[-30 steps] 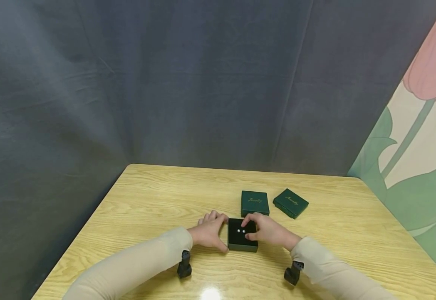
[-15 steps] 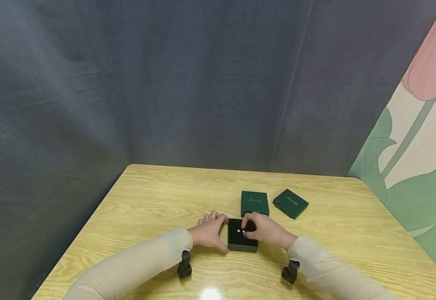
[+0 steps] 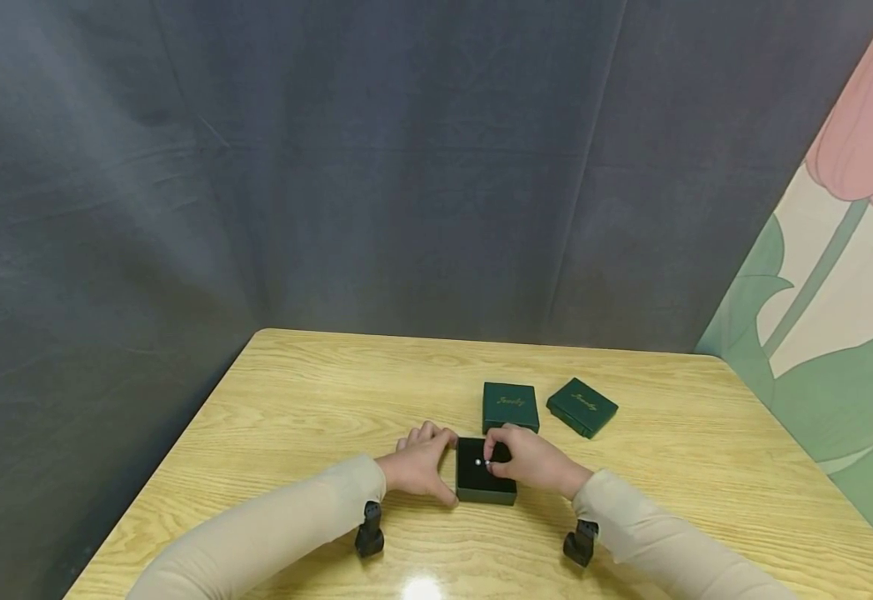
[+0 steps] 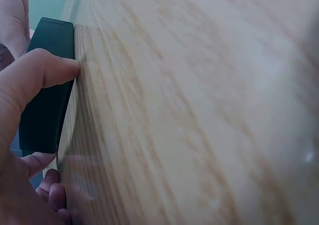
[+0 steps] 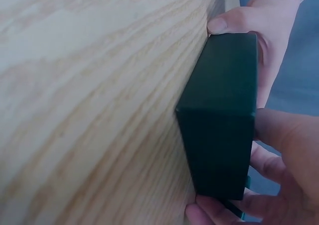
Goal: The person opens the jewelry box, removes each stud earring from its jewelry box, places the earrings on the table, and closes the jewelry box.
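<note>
A small dark green jewelry box [image 3: 487, 496] lies on the table without its lid, its inside lined in black. Two small shiny white studs, which look like earrings, are in it; the left stud [image 3: 478, 462] shows clearly. My right hand [image 3: 537, 462] reaches over the right side and pinches the right stud [image 3: 487, 463] between thumb and index finger. At the left side, my left hand [image 3: 421, 468] holds the box, thumb at the near corner and index finger at the far corner. The right wrist view shows the box's outer walls [image 5: 219, 75] but hides the studs.
Behind the box, a green square lid or box [image 3: 510, 404] with gold lettering lies almost against it. Another green box-like piece [image 3: 582, 407], also lettered, lies angled to the right. A dark curtain [image 3: 406, 183] hangs beyond the wooden table [image 3: 316, 392].
My right hand has shifted slightly left, and its thumb and index finger have closed in on the right stud. The left hand and the box stay in place.
</note>
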A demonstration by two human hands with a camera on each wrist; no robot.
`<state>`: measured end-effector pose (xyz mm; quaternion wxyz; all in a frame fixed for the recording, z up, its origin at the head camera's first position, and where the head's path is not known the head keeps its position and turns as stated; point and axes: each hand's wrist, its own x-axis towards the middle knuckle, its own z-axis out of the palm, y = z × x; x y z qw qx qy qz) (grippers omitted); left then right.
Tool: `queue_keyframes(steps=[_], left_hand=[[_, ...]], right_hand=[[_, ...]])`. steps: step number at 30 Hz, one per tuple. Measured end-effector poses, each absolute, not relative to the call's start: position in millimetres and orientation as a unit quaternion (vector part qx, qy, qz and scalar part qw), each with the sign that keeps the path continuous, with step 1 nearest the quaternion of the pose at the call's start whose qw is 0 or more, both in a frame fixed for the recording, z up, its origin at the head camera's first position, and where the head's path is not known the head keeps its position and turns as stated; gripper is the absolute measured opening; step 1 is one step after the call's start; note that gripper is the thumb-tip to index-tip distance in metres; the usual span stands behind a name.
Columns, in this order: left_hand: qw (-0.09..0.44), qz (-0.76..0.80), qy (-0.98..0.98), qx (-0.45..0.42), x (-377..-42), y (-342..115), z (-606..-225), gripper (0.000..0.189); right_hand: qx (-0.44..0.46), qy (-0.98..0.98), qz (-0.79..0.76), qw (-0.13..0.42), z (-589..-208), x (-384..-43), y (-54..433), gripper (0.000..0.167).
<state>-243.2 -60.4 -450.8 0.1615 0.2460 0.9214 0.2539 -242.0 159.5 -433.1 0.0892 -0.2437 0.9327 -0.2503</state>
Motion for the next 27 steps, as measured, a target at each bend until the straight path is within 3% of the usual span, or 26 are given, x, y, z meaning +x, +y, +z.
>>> queue_keyframes(steps=[27], left_hand=[[0.154,0.252,0.923,0.247,-241,-60,-449,0.081]], right_hand=[[-0.267,0.919,-0.277,0.086,-421,-243,165,0.012]])
